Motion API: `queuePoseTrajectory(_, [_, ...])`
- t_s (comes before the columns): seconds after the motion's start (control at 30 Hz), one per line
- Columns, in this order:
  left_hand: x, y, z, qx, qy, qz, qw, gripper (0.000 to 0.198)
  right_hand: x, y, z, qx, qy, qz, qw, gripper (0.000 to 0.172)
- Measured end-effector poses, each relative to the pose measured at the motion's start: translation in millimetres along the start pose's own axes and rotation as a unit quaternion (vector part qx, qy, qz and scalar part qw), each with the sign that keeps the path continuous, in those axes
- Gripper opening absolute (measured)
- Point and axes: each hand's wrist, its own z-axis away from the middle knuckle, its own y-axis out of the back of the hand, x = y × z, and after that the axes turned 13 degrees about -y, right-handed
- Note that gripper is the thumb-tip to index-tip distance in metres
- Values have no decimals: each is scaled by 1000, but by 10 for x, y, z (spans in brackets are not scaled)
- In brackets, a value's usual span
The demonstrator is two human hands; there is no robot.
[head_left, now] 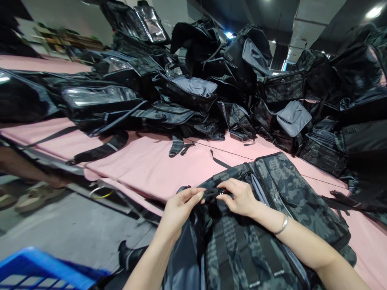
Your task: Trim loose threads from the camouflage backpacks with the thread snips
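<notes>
A dark camouflage backpack (238,241) lies in front of me at the near edge of the pink-covered table, with webbing strips across its front and an open zipper along its side. Above its near top end, my left hand (181,209) pinches a black strap (208,195) between thumb and fingers. Close beside it, my right hand (238,197) is closed on the same strap, at a dark part that looks like a buckle. The fingers cover much of that part. A loose strap end (218,160) sticks out beyond the backpack.
Across the table's pink cover (145,161), many black and camouflage bags (187,88) are heaped, some gaping with grey or silvery linings. Straps (102,149) trail toward the near edge. A blue plastic crate (33,262) stands at lower left on the grey floor (90,217).
</notes>
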Motion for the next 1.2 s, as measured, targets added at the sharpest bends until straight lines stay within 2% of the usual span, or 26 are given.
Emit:
queuePoseTrajectory(0.1, [-7, 11, -3, -34, 28, 44, 998, 35, -8, 10, -7, -16, -16, -17, 1000, 22])
queuePoseTrajectory(0.23, [-10, 1, -3, -31, 47, 67, 996, 32, -24, 24, -16, -26, -41, -46, 998, 18])
queuePoseTrajectory(0.33, [16, -21, 2, -28, 54, 78, 995, 31, -16, -22, -16, -46, -87, -126, 987, 14])
queuePoseTrajectory(0.4, [42, -39, 4, -25, 56, 91, 994, 32, 2, -95, -11, -78, -138, -221, 962, 14])
queuePoseTrajectory(0.5, [75, -66, 1, -13, 54, 109, 992, 32, 28, -217, 1, -121, -183, -365, 905, 17])
queuePoseTrajectory(0.57, [82, -80, 1, 3, 56, 119, 991, 32, 28, -253, 7, -125, -194, -396, 889, 18])
queuePoseTrajectory(0.6, [81, -85, 2, 14, 57, 122, 991, 32, 22, -249, 10, -116, -200, -381, 895, 19])
queuePoseTrajectory(0.67, [70, -86, 7, 36, 61, 127, 989, 33, 6, -198, 14, -71, -189, -302, 932, 17])
queuePoseTrajectory(0.73, [54, -81, 15, 56, 62, 130, 988, 34, -4, -121, 15, -12, -143, -201, 969, 16])
queuePoseTrajectory(0.8, [40, -75, 22, 70, 64, 132, 987, 35, 2, -54, 14, 35, -88, -126, 987, 15])
queuePoseTrajectory(0.9, [25, -79, 24, 78, 65, 131, 986, 35, 27, -17, 15, 68, -31, -59, 995, 18])
queuePoseTrajectory(1.0, [10, -95, 19, 81, 64, 129, 986, 36, 41, -31, 21, 70, 12, -10, 997, 22])
queuePoseTrajectory(1.2, [-50, -115, 18, 85, 56, 124, 987, 36, 30, -37, 28, 71, 43, 31, 996, 24])
